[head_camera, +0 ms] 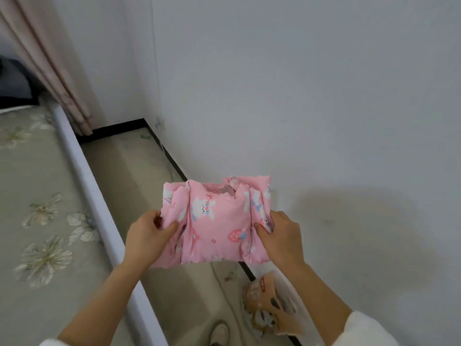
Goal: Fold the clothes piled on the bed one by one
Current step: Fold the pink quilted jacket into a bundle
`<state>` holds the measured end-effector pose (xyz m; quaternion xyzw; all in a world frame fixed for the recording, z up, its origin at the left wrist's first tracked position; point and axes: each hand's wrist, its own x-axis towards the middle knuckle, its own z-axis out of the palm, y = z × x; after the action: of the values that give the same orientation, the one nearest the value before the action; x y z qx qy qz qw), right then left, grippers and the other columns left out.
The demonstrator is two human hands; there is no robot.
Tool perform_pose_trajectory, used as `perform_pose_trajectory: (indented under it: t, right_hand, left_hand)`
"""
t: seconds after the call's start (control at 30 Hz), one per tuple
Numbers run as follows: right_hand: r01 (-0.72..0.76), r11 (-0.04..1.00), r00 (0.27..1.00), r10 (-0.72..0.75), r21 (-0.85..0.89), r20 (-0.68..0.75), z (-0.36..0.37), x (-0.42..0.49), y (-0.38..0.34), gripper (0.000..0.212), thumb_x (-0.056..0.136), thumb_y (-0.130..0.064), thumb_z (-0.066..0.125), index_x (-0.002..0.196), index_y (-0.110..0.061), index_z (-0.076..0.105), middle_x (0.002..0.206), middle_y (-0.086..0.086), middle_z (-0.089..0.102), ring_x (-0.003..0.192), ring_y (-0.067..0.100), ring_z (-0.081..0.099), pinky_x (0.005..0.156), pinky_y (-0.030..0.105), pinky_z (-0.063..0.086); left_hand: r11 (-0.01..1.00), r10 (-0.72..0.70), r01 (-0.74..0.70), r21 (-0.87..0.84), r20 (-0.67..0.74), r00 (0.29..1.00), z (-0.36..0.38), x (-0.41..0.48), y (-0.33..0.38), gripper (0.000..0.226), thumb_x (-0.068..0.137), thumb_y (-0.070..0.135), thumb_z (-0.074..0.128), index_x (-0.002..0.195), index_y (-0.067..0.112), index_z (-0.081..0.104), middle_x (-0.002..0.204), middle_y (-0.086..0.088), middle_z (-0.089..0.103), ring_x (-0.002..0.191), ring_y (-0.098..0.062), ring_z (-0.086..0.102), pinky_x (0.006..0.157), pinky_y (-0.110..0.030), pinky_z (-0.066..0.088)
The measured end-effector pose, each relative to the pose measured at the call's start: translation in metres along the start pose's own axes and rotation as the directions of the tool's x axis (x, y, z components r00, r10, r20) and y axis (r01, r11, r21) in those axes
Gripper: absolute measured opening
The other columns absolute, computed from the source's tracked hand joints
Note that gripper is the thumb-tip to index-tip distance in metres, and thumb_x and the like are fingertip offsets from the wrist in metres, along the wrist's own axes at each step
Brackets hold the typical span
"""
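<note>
A plain white wall (299,83) fills the right side and the background, and a narrow strip of floor (129,176) runs along it, edged by a black baseboard (169,156). And right in the middle is the pink rabbit-print top (217,221), held up in the air over that floor strip, between bed and wall, touching neither. Its front faces the camera, neck opening at the top, and both sides are bunched inward into puffy folds beside the centre panel, where a white rabbit and a strawberry show. The left hand (147,236) grips the left fold, thumb pressed across the front and fingers curled behind the cloth. The right hand (282,236) does the same on the right fold, thumb in front, fingers wrapped round the edge. Both forearms reach up from the bottom, with a white sleeve (366,330) showing at the right elbow.

Moving outward: below the top, low on the right, a beige cartoon-print cloth (269,303) lies crumpled against the wall. A thin cable (224,290) trails over the floor just beside it, and a pale shoe (219,333) pokes in at the bottom edge. To the left sits the bed (30,196), its floral cover bordered by a white rim. A pink curtain (50,58) hangs in the upper left corner, with a dark bundle (12,81) beside it at the far end of the bed.
</note>
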<state>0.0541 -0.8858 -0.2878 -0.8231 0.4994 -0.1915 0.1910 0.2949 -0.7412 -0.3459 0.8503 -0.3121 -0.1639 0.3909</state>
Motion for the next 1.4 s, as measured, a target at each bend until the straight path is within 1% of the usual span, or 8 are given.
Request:
perform_pose_trajectory:
  t: [0.17, 0.47, 0.57, 0.8, 1.07, 1.17, 1.3, 1.4]
  right_hand:
    - [0.101, 0.992, 0.99, -0.108, 0.077, 0.092, 0.033, 0.076, -0.003, 0.021, 0.084, -0.026, 0.071, 0.083, -0.007, 0.062, 0.066, -0.012, 0.042, 0.06, 0.015, 0.048, 0.049, 0.017, 0.026]
    - [0.245, 0.934, 0.933, -0.3, 0.26, 0.198, 0.126, 0.207, -0.086, 0.023, 0.086, -0.031, 0.07, 0.09, -0.009, 0.066, 0.068, -0.017, 0.044, 0.061, -0.002, 0.047, 0.051, 0.012, 0.027]
    - [0.285, 0.915, 0.911, -0.352, 0.285, 0.217, 0.164, 0.26, -0.131, 0.022, 0.086, -0.03, 0.07, 0.09, -0.009, 0.066, 0.068, -0.015, 0.045, 0.06, -0.001, 0.047, 0.05, 0.012, 0.027]
    - [0.346, 0.887, 0.856, -0.431, 0.305, 0.285, 0.251, 0.374, -0.253, 0.023, 0.086, -0.031, 0.069, 0.088, -0.009, 0.064, 0.075, -0.002, 0.052, 0.068, 0.019, 0.055, 0.051, 0.017, 0.03]
    - [0.388, 0.859, 0.775, -0.501, 0.335, 0.387, 0.341, 0.481, -0.361, 0.019, 0.085, -0.033, 0.069, 0.082, -0.017, 0.059, 0.071, -0.009, 0.048, 0.063, 0.012, 0.052, 0.049, 0.019, 0.032]
    - [0.432, 0.832, 0.735, -0.549, 0.349, 0.399, 0.377, 0.531, -0.403, 0.019, 0.084, -0.034, 0.07, 0.085, -0.016, 0.062, 0.071, -0.013, 0.048, 0.062, 0.005, 0.052, 0.049, 0.018, 0.035]
    - [0.473, 0.801, 0.677, -0.597, 0.366, 0.43, 0.418, 0.602, -0.462, 0.023, 0.084, -0.035, 0.069, 0.09, -0.013, 0.066, 0.079, -0.003, 0.057, 0.07, 0.016, 0.058, 0.059, 0.033, 0.05]
    - [0.53, 0.75, 0.629, -0.661, 0.396, 0.409, 0.439, 0.649, -0.509, 0.02, 0.083, -0.032, 0.071, 0.085, -0.014, 0.063, 0.072, -0.009, 0.051, 0.063, 0.011, 0.052, 0.052, 0.024, 0.039]
  left_hand:
    - [0.991, -0.133, 0.13, -0.027, -0.16, 0.978, 0.004, 0.028, 0.014, 0.026, 0.077, 0.038, 0.072, 0.084, 0.026, 0.049, 0.077, 0.008, 0.057, 0.065, -0.008, 0.052, 0.052, -0.018, 0.032]
    - [0.963, -0.247, 0.268, -0.006, -0.408, 0.879, -0.045, 0.129, -0.011, 0.034, 0.078, 0.034, 0.071, 0.102, 0.013, 0.059, 0.086, -0.002, 0.061, 0.077, -0.024, 0.058, 0.065, -0.039, 0.047]
    - [0.961, -0.253, 0.275, -0.02, -0.456, 0.853, -0.069, 0.185, -0.027, 0.036, 0.078, 0.031, 0.072, 0.106, 0.013, 0.058, 0.086, -0.001, 0.061, 0.076, -0.023, 0.057, 0.061, -0.035, 0.042]
    - [0.939, -0.326, 0.335, -0.072, -0.493, 0.807, -0.143, 0.319, -0.074, 0.031, 0.081, 0.029, 0.07, 0.105, 0.014, 0.057, 0.086, -0.003, 0.059, 0.077, -0.025, 0.055, 0.065, -0.037, 0.044]
    - [0.899, -0.427, 0.408, -0.158, -0.525, 0.736, -0.202, 0.441, -0.125, 0.021, 0.08, 0.025, 0.07, 0.095, 0.02, 0.055, 0.075, 0.005, 0.057, 0.065, -0.013, 0.054, 0.053, -0.027, 0.037]
    - [0.878, -0.469, 0.439, -0.192, -0.532, 0.705, -0.221, 0.496, -0.144, 0.019, 0.081, 0.025, 0.069, 0.094, 0.019, 0.055, 0.074, 0.004, 0.059, 0.066, -0.015, 0.056, 0.056, -0.031, 0.042]
    - [0.858, -0.506, 0.442, -0.261, -0.577, 0.641, -0.249, 0.567, -0.162, 0.014, 0.083, 0.019, 0.067, 0.092, 0.016, 0.057, 0.074, -0.001, 0.059, 0.067, -0.021, 0.056, 0.06, -0.035, 0.043]
    - [0.843, -0.534, 0.408, -0.351, -0.633, 0.56, -0.27, 0.608, -0.169, 0.015, 0.083, 0.014, 0.068, 0.096, 0.015, 0.061, 0.07, 0.003, 0.058, 0.063, -0.013, 0.053, 0.055, -0.028, 0.04]
